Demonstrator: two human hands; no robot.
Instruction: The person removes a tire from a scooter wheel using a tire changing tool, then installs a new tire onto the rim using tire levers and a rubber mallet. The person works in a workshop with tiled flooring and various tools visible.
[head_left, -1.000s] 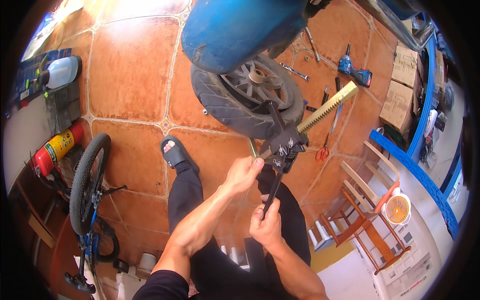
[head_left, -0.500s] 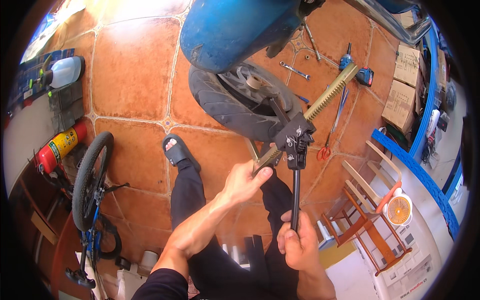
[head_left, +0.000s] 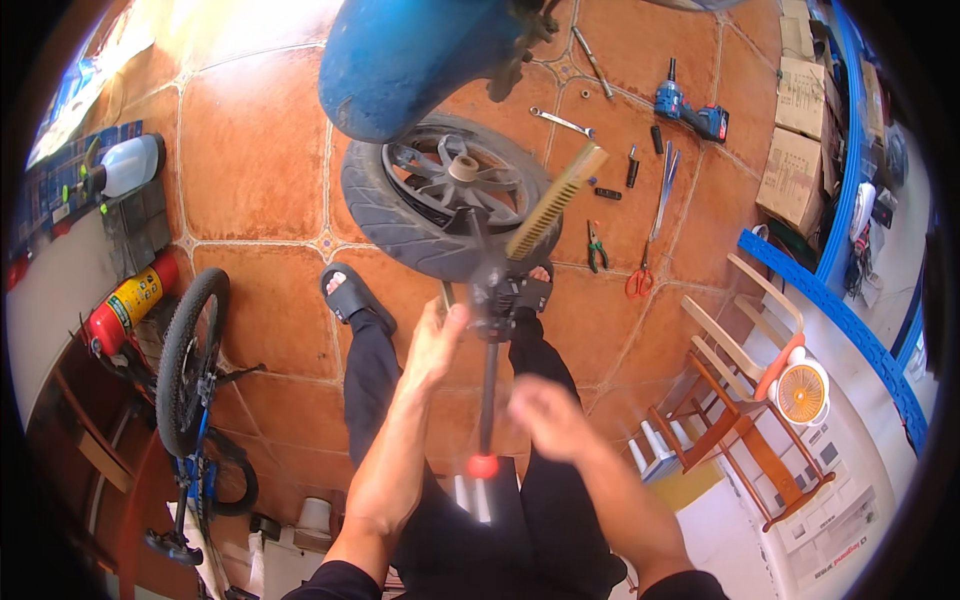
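A motor-scooter wheel with a black tyre [head_left: 390, 220] lies on the tiles before my feet. Across its near edge stands a bead breaker, with a brass-coloured toothed bar [head_left: 555, 205], a black ratchet block [head_left: 490, 300] and a black lever [head_left: 488, 400] ending in a red knob [head_left: 483, 466]. My left hand [head_left: 432, 345] is closed at the tool's near left end, its grip partly hidden. My right hand [head_left: 548, 418] is off the lever, just right of it; motion smears its fingers. The block is blurred too.
A blue scooter body [head_left: 400, 70] overhangs the wheel. To the right lie a cordless impact wrench [head_left: 690, 110], a spanner [head_left: 562, 122], pliers [head_left: 597, 247] and orange-handled scissors [head_left: 640, 280]. A small bicycle [head_left: 192, 370] and fire extinguisher [head_left: 133, 303] stand left, a wooden chair [head_left: 735, 430] right.
My right hand has let go of the lever, baring its red knob. The bead breaker and my left hand sit further left in view; the view itself has shifted.
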